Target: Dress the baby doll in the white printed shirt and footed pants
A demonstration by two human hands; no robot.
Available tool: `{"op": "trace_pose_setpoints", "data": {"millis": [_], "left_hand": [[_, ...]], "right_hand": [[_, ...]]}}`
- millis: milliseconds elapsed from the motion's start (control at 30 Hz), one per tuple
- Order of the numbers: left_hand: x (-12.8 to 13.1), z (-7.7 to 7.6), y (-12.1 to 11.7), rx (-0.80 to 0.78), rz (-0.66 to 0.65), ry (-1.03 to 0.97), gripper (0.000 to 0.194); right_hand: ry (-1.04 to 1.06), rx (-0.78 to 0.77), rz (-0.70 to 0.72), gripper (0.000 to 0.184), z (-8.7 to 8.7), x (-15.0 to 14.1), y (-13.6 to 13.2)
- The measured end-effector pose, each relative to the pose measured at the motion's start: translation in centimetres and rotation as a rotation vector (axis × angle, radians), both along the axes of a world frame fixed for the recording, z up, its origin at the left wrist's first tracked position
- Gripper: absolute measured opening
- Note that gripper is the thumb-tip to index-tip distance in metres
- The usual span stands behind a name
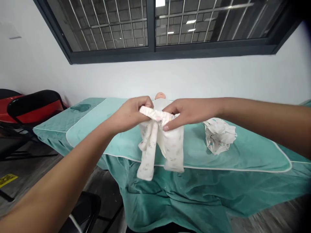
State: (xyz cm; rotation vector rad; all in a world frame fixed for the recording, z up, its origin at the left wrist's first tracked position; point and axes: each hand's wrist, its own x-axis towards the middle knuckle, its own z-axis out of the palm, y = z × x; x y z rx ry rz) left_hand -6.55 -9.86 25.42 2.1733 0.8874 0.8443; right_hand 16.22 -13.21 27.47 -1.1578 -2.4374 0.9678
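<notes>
A pair of small white baby pants [173, 149] with a faint print hangs between my hands, legs down, above the green bed. My left hand [136, 111] grips one side of the waistband, thumb on top. At the other side, my right hand [182, 111] pinches the waistband between thumb and fingers. Behind the pants lies a baby doll [160, 95]; its head shows, while most of its body is hidden by my hands and the pants. To the right, a crumpled white printed cloth bundle [218, 134] rests on the light green mat.
The light green mat [243, 158] with white piping lies on a darker green bed cover [194, 194] that drapes over the front edge. Red and black chairs [39, 106] stand at the left, and a black chair [85, 207] is near the front. A white wall and barred window close the back.
</notes>
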Motion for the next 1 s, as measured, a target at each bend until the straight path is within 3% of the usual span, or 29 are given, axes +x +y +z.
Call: {"op": "trace_pose_setpoints", "data": {"millis": [133,233,333,433,533,600,667,733,833,900,1000], "left_hand": [[-1.1,-1.1,1.3,0.227,0.281,-0.143,0.025],[-2.1,-2.9,4.4,0.340,0.507,-0.163,0.027],[-2.9,-6.0,9.0,0.372,0.680,-0.129,0.023],[-2.7,-10.3,13.0,0.392,0.800,-0.120,0.019],[-0.4,-14.5,14.6,0.352,0.728,-0.167,0.024],[2.1,-16.7,14.4,0.194,0.548,-0.248,0.022],[4.9,-18.4,14.0,-0.039,0.386,-0.300,0.022],[7.3,-19.6,13.8,-0.234,0.356,-0.291,0.027],[9.2,-21.1,14.2,-0.341,0.392,-0.251,0.034],[9.6,-21.9,14.6,-0.360,0.403,-0.253,0.043],[9.4,-22.6,15.6,-0.478,0.387,-0.273,0.054]], "right_hand": [[0.259,0.029,-0.092,0.035,0.2,-1.7,1.5],[0.289,0.130,-0.130,0.039,-1.0,-3.0,5.5],[0.233,0.316,-0.223,0.042,-3.9,-4.4,11.8],[0.165,0.520,-0.302,0.042,-9.1,-5.8,18.8],[0.084,0.536,-0.434,0.041,-15.2,-6.5,24.7],[-0.042,0.458,-0.515,0.037,-18.5,-6.4,27.7],[-0.170,0.445,-0.520,0.033,-20.6,-6.0,29.9],[-0.228,0.509,-0.466,0.033,-21.2,-5.2,31.2],[-0.163,0.614,-0.437,0.034,-20.7,-2.9,32.4],[-0.083,0.681,-0.527,0.028,-20.4,0.0,33.3],[-0.014,0.801,-0.810,0.026,-21.7,5.7,35.2]]}}
